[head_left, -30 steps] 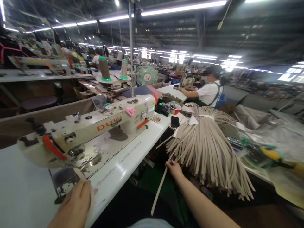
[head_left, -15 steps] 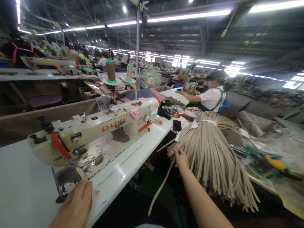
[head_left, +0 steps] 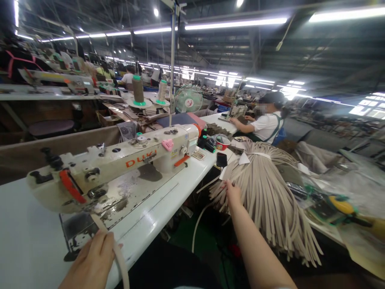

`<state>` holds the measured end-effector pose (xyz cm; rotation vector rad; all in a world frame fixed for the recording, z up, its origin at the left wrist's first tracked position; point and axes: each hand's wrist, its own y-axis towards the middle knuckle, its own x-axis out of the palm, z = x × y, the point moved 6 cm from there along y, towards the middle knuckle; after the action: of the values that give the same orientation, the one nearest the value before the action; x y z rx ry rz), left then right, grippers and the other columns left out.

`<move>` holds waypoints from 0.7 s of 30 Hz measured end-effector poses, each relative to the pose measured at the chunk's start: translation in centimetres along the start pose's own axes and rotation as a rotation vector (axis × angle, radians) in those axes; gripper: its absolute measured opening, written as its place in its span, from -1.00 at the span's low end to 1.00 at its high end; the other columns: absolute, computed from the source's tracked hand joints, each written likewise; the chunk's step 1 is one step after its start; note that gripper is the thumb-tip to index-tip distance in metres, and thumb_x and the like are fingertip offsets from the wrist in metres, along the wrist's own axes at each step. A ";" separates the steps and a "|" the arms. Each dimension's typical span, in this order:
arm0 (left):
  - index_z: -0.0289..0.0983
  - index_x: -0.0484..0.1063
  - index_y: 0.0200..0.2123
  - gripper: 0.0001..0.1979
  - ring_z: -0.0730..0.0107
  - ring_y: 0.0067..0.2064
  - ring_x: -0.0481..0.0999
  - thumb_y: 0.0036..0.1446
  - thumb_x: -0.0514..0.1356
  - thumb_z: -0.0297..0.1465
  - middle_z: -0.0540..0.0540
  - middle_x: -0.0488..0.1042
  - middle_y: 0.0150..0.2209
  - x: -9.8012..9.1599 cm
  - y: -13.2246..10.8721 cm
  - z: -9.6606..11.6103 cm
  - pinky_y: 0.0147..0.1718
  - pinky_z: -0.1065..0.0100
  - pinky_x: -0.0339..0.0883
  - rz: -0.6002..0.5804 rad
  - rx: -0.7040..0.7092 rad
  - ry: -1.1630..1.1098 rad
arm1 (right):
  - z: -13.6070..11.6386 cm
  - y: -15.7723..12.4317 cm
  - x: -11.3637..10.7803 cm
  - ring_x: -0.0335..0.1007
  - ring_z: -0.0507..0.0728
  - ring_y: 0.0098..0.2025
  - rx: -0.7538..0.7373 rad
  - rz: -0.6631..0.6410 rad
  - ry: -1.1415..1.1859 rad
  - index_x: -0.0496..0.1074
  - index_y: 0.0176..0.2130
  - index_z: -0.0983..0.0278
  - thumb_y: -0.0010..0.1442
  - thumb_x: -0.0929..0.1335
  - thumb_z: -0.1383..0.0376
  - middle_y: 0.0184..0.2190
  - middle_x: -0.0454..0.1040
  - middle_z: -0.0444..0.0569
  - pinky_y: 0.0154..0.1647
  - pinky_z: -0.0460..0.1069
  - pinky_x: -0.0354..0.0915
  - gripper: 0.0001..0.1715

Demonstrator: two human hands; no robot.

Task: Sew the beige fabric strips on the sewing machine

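My left hand (head_left: pixel 94 259) is closed around a beige strap (head_left: pixel 121 261) at the front of the sewing machine (head_left: pixel 168 158). The strap runs from under the machine's head, through my fingers and down past the table edge. At the right, my right hand (head_left: pixel 233 193) pinches at the near left side of a thick bundle of beige straps (head_left: pixel 267 192). Its fingertips are together among the strap ends, and which strap they grip is hard to make out. A loose strap (head_left: pixel 196 230) hangs in a curve below that hand.
Behind the machine stand two thread cones (head_left: pixel 138 90) and a green fan (head_left: pixel 189 99). A black phone-like object (head_left: pixel 221 159) and a red bowl (head_left: pixel 222 142) lie near the bundle. A co-worker (head_left: pixel 264 120) sits at another machine beyond. A yellow-and-black tool (head_left: pixel 343 204) rests at right.
The hanging strap below my right hand has swung from a straight slant into a curve. The strap at my left hand now bows out to the right. The view has shifted slightly.
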<state>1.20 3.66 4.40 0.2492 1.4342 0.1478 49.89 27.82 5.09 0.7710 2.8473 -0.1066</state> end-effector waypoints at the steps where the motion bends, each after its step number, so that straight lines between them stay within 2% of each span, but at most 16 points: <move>1: -0.31 0.38 0.15 -0.50 -0.03 0.29 0.38 0.11 0.13 -0.49 -0.31 0.40 0.23 0.0 -0.1 0.1 0.25 0.08 0.38 0.003 0.006 0.002 | 0.7 -1.0 0.8 0.42 -0.01 -0.43 0.027 -0.050 -0.017 0.49 -0.17 0.33 0.42 0.39 0.03 -0.36 0.51 -0.15 -0.38 -0.06 0.43 -0.61; 4: -0.34 0.40 0.14 -0.54 -0.02 0.26 0.42 0.15 0.09 -0.51 -0.31 0.43 0.20 1.0 -0.1 -0.7 0.24 0.08 0.39 0.059 -0.020 0.042 | 3.2 -4.6 3.7 0.37 -0.04 -0.51 0.122 -0.245 -0.071 0.49 -0.24 0.32 0.39 0.44 0.08 -0.44 0.49 -0.20 -0.46 -0.10 0.37 -0.65; 7: -0.35 0.44 0.10 -0.62 0.02 0.18 0.48 0.28 0.01 -0.50 -0.32 0.47 0.14 1.6 0.2 -1.2 0.18 0.09 0.45 0.138 0.000 0.116 | 4.1 -5.9 4.7 0.25 -0.08 -0.58 0.162 -0.311 -0.090 0.49 -0.26 0.33 0.38 0.44 0.08 -0.47 0.46 -0.21 -0.58 -0.15 0.22 -0.64; 10: -0.38 0.44 0.11 -0.65 0.01 0.21 0.47 0.40 -0.02 -0.47 -0.36 0.43 0.17 0.5 0.6 -0.1 0.22 0.07 0.45 0.189 0.038 0.198 | 2.5 -4.3 3.7 0.16 -0.09 -0.61 0.112 -0.249 -0.073 0.46 -0.23 0.32 0.40 0.37 -0.05 -0.45 0.46 -0.18 -0.62 -0.14 0.08 -0.53; 12: -0.42 0.44 0.12 -0.67 -0.03 0.23 0.45 0.42 0.00 -0.46 -0.40 0.40 0.19 -0.6 0.8 0.8 0.24 0.06 0.44 0.203 0.036 0.237 | 1.0 -3.5 3.1 0.16 -0.06 -0.60 0.041 -0.223 -0.067 0.44 -0.25 0.29 0.35 0.32 -0.17 -0.45 0.47 -0.15 -0.61 -0.11 0.06 -0.42; 14: -0.44 0.44 0.12 -0.67 -0.06 0.23 0.44 0.42 0.00 -0.47 -0.41 0.39 0.18 -1.3 0.8 1.4 0.22 0.04 0.46 0.182 0.040 0.248 | -0.2 -3.9 3.4 0.19 -0.02 -0.58 -0.043 -0.254 -0.085 0.45 -0.28 0.27 0.28 0.30 -0.28 -0.45 0.49 -0.11 -0.57 -0.08 0.11 -0.33; 17: -0.43 0.43 0.14 -0.65 -0.09 0.26 0.40 0.41 -0.02 -0.49 -0.40 0.37 0.20 -1.1 0.5 1.2 0.22 0.01 0.46 0.114 0.051 0.235 | -1.3 -7.4 5.2 0.27 0.04 -0.53 -0.169 -0.408 -0.160 0.48 -0.31 0.24 0.26 0.28 -0.27 -0.45 0.54 -0.06 -0.47 -0.05 0.21 -0.35; 21: -0.46 0.41 0.16 -0.61 -0.12 0.23 0.40 0.41 -0.05 -0.49 -0.41 0.37 0.19 -0.4 0.2 0.4 0.22 -0.06 0.43 0.080 0.115 0.230 | -2.6 -13.9 8.0 0.34 0.07 -0.45 -0.333 -0.674 -0.292 0.49 -0.36 0.17 0.32 0.34 -0.06 -0.47 0.51 -0.13 -0.32 -0.05 0.25 -0.59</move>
<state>1.57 3.68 4.88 0.3946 1.6641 0.1633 35.68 20.08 6.33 -0.2612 2.6111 0.1483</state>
